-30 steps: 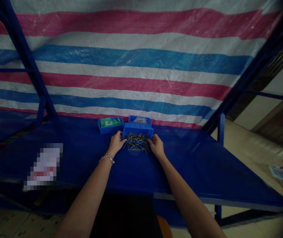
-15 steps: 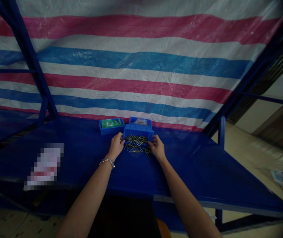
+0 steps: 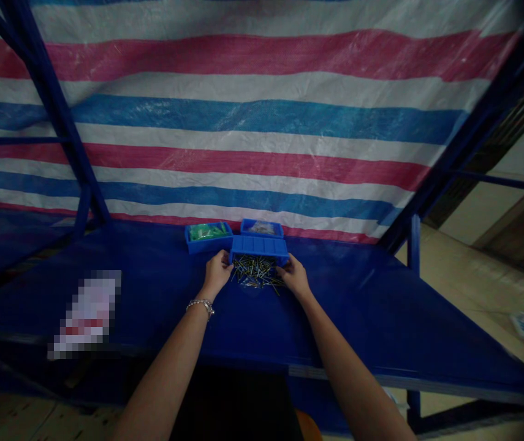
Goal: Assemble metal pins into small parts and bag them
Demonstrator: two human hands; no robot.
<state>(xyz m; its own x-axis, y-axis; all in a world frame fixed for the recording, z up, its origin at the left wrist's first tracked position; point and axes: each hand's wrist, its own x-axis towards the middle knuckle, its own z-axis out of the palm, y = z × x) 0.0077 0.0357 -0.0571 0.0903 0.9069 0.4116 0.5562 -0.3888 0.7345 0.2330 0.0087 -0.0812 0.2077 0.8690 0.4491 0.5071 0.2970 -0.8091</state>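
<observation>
A blue plastic bin (image 3: 260, 246) is tipped toward me, its ribbed outside facing up. My left hand (image 3: 217, 271) grips its left side and my right hand (image 3: 294, 274) its right side. Out of its mouth a heap of long thin screws (image 3: 255, 269) spreads onto the blue table (image 3: 252, 324). A small clear plastic bag seems to lie at the heap's front edge. Some of the heap is hidden under the bin.
Behind the tipped bin stand a blue bin with green packets (image 3: 208, 233) and another with a clear bag (image 3: 262, 228). A pixelated sheet (image 3: 89, 312) lies at left. A striped tarp (image 3: 262, 147) hangs behind, between blue metal posts (image 3: 68, 135).
Both hands have tipped the bin further over toward me, so more of its ribbed outside shows and less of its inside. The view has shifted slightly.
</observation>
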